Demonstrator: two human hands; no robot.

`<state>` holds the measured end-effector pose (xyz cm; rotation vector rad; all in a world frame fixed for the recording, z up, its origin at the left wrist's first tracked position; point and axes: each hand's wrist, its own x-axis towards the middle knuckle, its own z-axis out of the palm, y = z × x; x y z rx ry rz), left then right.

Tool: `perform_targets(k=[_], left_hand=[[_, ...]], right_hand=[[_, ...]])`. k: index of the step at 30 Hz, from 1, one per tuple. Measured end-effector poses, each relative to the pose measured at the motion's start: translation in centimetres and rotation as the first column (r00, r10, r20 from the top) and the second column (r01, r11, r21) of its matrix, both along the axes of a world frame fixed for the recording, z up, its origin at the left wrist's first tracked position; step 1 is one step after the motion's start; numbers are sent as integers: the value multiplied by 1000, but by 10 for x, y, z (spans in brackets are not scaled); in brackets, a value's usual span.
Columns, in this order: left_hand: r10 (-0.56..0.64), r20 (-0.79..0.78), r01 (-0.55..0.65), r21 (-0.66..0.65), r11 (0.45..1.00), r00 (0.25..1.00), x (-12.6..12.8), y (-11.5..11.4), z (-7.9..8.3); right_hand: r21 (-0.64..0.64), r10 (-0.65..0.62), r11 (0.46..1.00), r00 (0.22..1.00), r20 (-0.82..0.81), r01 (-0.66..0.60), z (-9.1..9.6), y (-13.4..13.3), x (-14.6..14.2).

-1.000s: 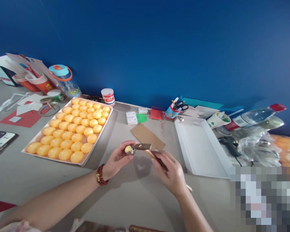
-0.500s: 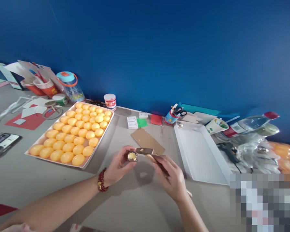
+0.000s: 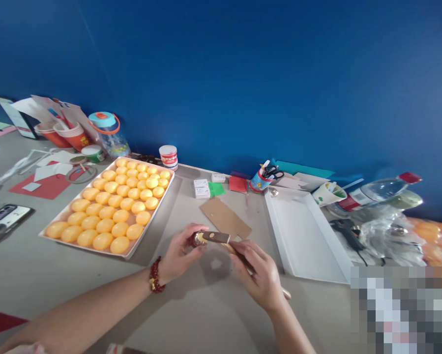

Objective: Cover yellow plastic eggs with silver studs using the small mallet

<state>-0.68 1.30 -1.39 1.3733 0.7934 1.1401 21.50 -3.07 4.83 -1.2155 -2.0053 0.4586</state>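
Note:
My left hand (image 3: 179, 254) is closed round a small ball (image 3: 197, 239) with a dark and gold surface, held above the grey table (image 3: 191, 314). A red bead bracelet sits on that wrist. My right hand (image 3: 258, 273) grips the wooden handle of a flat brush (image 3: 216, 238), whose brown head lies against the ball. A tray (image 3: 152, 221) filled with several yellow-orange balls (image 3: 113, 206) stands to the left of my hands.
An empty white tray (image 3: 305, 236) lies to the right, a brown card (image 3: 225, 218) just beyond my hands. Along the blue wall stand a small white jar (image 3: 168, 156), a cup with scissors (image 3: 261, 179), a lidded jug (image 3: 105, 129), paper cups (image 3: 69, 133) and a bottle (image 3: 381, 191).
The brush head has moved left onto the ball and now covers its top. Both hands stay in nearly the same spot; the camera has shifted a little.

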Motion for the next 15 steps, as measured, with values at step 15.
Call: perform_targets(k=[15], left_hand=[[-109, 104, 107, 18, 994, 989, 2, 2, 1]], right_hand=[[15, -141, 990, 989, -55, 142, -8, 4, 8]])
